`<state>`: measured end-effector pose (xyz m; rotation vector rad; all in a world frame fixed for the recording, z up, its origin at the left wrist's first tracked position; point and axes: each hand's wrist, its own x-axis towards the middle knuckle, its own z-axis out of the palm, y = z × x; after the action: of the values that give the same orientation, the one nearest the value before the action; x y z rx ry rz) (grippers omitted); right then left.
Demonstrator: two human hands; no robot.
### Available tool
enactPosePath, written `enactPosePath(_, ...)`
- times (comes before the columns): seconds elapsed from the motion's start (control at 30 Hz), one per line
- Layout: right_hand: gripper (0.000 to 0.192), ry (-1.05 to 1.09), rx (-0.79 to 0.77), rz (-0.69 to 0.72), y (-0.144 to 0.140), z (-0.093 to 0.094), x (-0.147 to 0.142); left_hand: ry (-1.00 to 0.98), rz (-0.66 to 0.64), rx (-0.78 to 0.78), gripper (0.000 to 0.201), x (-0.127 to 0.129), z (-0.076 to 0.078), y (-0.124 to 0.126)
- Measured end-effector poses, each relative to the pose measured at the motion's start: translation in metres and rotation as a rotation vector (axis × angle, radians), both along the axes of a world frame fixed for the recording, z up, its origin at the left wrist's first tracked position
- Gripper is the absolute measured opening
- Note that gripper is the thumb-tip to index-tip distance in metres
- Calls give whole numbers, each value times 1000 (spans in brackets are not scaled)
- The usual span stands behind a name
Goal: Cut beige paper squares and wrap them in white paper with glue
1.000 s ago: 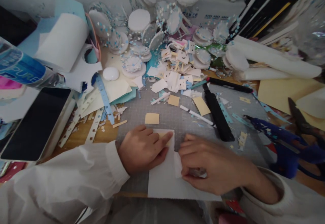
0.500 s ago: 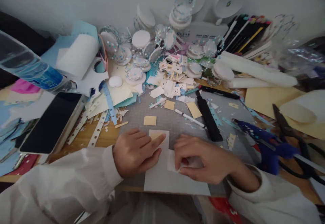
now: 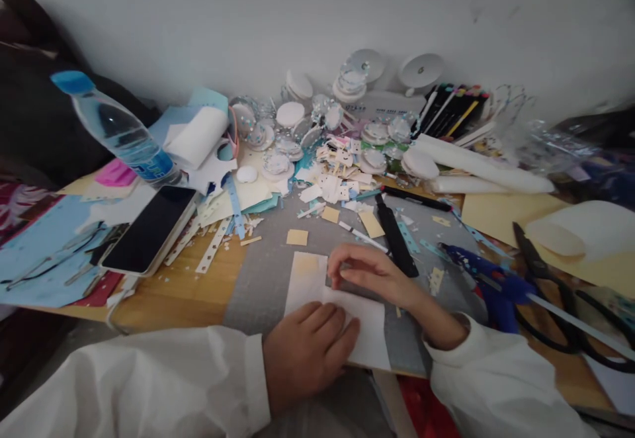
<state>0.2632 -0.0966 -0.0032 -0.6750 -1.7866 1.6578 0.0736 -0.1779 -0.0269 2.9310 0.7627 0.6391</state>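
Near edge of the grey cutting mat: my left hand lies flat, fingers together, on the near part of the white paper sheet, pinning it so it cannot slide.
Right hand: curled, fingertips pressed down on the sheet's far edge, closing on nothing, which looks to me like flattening a fold.
Tan paper square: it sits on the far left corner of the white sheet, clear of both hands.
Loose tan squares: they lie farther out on the mat, apart from the sheet, within reach.
Black craft knife: it lies just beyond my right hand, pointing away, parked beside the work.
Blue glue gun: it rests near the mat's right edge.
Black scissors: they lie past the glue gun, toward the right edge of the wooden desk.
Left side of the desk: the dark-screened phone and clear water bottle sit off the mat, out of the way.
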Motion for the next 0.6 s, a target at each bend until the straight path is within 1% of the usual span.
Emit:
enactPosePath(0.07,18,-9,112,-45,1,-2,-2,-2,-13,52,30,-1,3,-1)
enactPosePath(0.13,20,-61,272,-58,2,-4,-2,-10,-39,74,24,-1,8,-1)
enactPosePath(0.2,27,-133,421,-22,2,-5,-3,-22,-76,77,21,-2,14,-1)
enactPosePath(0.33,44,-267,626,102,-2,-8,-6,-5,-183,81,17,-10,24,0)
enactPosePath(0.4,48,-336,713,123,-4,-10,-7,8,-227,90,17,-19,28,4)
enactPosePath(0.47,46,-391,781,103,-5,-11,-7,34,-231,100,18,-31,31,10)
enactPosePath(0.6,34,-489,905,10,-2,-10,-3,108,-155,112,23,-61,35,30)
